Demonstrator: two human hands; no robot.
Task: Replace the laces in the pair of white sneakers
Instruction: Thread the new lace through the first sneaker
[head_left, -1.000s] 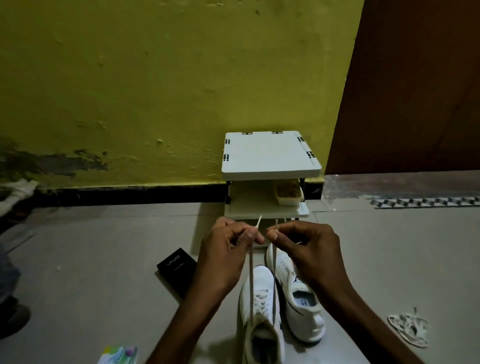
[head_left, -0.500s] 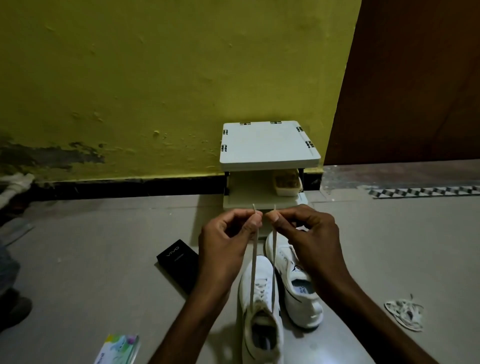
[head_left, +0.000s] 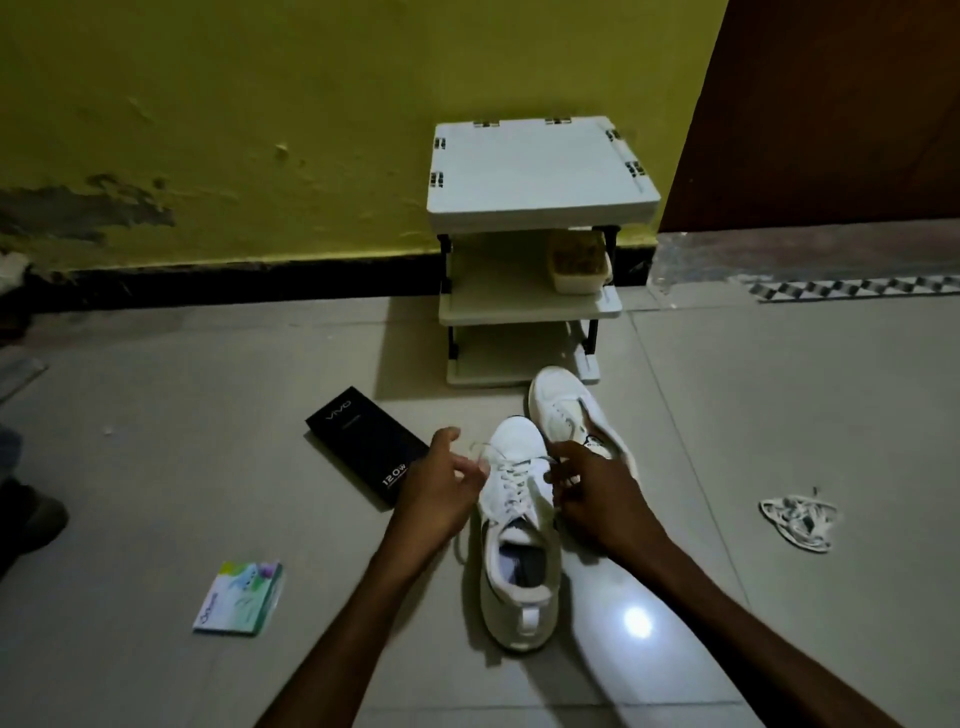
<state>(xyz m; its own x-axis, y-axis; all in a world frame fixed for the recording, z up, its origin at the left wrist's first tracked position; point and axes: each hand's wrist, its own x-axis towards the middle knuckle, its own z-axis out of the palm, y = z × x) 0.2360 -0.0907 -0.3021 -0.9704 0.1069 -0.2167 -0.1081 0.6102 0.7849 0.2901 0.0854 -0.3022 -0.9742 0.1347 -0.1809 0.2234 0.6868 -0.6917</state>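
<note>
While the right hand (head_left: 597, 499) pinches the lace (head_left: 511, 470) at its fingertips (head_left: 563, 465) over the sneaker (head_left: 519, 527) and the left hand (head_left: 441, 488) lies relaxed and empty beside the loose end, an uneven pull may drag that end back through the eyelets (head_left: 503, 483).

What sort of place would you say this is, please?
Probably a home entryway or room corner: a tiled floor, a small white tiered rack against a peeling yellow wall, and a brown door beside it.
</note>
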